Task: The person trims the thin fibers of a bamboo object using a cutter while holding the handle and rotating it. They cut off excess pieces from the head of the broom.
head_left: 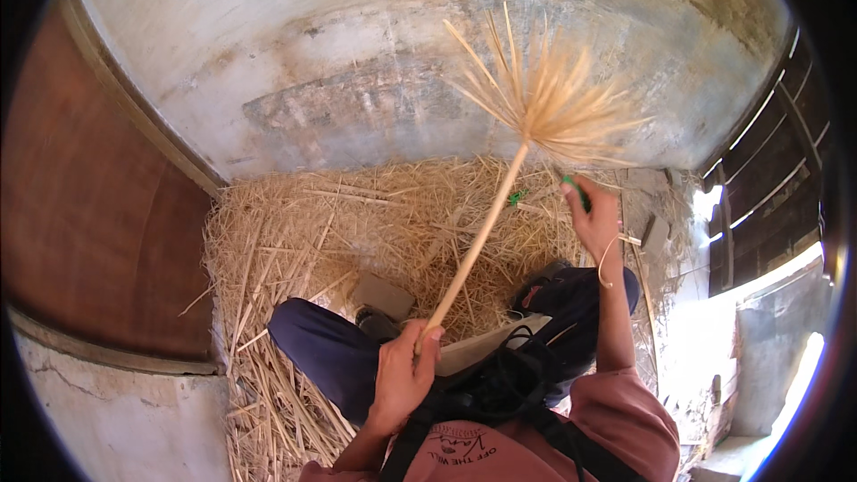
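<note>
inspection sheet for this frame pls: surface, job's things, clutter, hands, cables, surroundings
Surface: floor covered by a loose pile of pale yellow straw; the person sits on it, legs in dark blue trousers.
Job's things: long pale wooden stick with its far end split into a fan of thin splints, held tilted up toward the wall.
Clutter: flat grey block and a second grey block on the straw; small green scrap.
Hands: left hand closed round the stick's lower end; right hand closed on a small green object, kind unclear.
Cables: black straps at the chest; thin cord at the right wrist.
Surroundings: stained plaster wall, brown wooden panel left, dark slatted shutter right.
</note>
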{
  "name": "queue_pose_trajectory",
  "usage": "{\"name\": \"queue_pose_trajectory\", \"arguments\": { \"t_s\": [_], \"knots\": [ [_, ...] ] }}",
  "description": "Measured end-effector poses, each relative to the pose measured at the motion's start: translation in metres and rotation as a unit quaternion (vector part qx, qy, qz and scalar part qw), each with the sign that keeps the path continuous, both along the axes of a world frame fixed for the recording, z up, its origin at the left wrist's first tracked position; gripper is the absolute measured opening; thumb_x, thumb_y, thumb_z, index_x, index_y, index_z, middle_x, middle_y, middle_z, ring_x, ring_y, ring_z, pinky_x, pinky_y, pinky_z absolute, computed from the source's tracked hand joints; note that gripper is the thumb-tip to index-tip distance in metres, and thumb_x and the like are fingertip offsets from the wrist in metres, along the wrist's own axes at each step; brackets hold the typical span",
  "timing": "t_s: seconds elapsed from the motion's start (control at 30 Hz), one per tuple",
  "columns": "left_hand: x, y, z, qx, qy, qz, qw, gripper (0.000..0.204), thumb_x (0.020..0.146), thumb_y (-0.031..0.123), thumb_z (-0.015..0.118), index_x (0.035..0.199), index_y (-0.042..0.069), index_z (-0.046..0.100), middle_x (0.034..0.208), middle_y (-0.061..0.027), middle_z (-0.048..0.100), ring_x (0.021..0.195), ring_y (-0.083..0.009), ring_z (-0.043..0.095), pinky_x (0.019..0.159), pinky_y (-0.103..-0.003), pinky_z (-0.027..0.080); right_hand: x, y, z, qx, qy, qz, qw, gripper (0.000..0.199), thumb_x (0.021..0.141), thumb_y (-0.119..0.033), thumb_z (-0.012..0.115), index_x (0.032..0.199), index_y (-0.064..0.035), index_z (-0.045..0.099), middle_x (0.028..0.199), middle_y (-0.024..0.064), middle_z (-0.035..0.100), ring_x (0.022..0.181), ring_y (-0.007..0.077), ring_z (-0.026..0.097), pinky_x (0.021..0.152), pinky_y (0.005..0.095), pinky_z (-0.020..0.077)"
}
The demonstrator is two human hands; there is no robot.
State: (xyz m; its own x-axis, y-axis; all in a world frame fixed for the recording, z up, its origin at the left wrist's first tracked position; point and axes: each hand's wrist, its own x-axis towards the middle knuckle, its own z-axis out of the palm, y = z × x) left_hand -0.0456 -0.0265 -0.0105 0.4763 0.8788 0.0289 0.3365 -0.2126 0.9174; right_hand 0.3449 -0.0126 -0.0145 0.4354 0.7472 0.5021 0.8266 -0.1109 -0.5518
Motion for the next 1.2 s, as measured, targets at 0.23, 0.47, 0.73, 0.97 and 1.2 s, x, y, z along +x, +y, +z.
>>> {"name": "queue_pose_trajectory", "arguments": {
  "t_s": [0.23,0.47,0.73,0.97,1.2],
  "knots": [
    [0.009,0.03,-0.016,-0.191,-0.146,-0.061,0.969,0.03,0.12,0.026,0.052,0.122,0.0,0.067,0.082,-0.0009,0.066,0.057,-0.0048,0.051,0.052,-0.022,0.038,-0.061,-0.014,-0.013,-0.123,0.04,0.066,0.989,0.034,0.099,-0.037,0.08,0.117,-0.0078,0.076,0.084,0.0194,0.074,0.079,0.0417,0.073,0.07,0.049,0.055],
    [0.021,0.036,-0.014,-0.241,-0.2,-0.084,0.946,0.031,0.12,0.03,0.051,0.121,0.002,0.065,0.082,-0.0001,0.063,0.057,-0.0039,0.047,0.052,-0.022,0.035,-0.055,-0.013,-0.015,-0.093,0.054,0.091,0.99,0.035,0.102,-0.029,0.077,0.122,-0.0013,0.071,0.096,0.0226,0.075,0.092,0.0425,0.075,0.08,0.0475,0.057],
    [0.028,0.031,0.001,-0.16,-0.167,-0.058,0.971,0.03,0.12,0.029,0.052,0.122,0.002,0.066,0.083,0.0013,0.062,0.06,-0.0024,0.047,0.054,-0.022,0.036,-0.113,-0.031,0.016,0.044,-0.008,0.254,0.966,0.031,0.094,-0.023,0.086,0.116,-0.0045,0.074,0.095,0.0124,0.073,0.077,0.0331,0.074,0.065,0.0418,0.0591],
    [0.036,0.024,0.012,-0.049,-0.115,-0.048,0.991,0.027,0.118,0.024,0.056,0.124,0.0,0.066,0.08,0.0025,0.058,0.065,-0.0028,0.047,0.058,-0.023,0.039,-0.135,-0.03,0.012,0.065,-0.045,0.272,0.959,0.035,0.089,-0.028,0.09,0.115,-0.0089,0.076,0.086,0.005,0.071,0.067,0.0266,0.073,0.056,0.0386,0.0567],
    [0.038,0.022,0.018,0.003,-0.074,-0.018,0.997,0.028,0.118,0.025,0.057,0.121,0.0,0.067,0.072,0.001,0.056,0.064,-0.005,0.049,0.058,-0.027,0.041,-0.134,-0.032,0.016,0.058,-0.073,0.248,0.964,0.035,0.087,-0.028,0.091,0.114,-0.0097,0.079,0.086,0.0039,0.073,0.065,0.0239,0.073,0.053,0.0361,0.0556]
  ]
}}
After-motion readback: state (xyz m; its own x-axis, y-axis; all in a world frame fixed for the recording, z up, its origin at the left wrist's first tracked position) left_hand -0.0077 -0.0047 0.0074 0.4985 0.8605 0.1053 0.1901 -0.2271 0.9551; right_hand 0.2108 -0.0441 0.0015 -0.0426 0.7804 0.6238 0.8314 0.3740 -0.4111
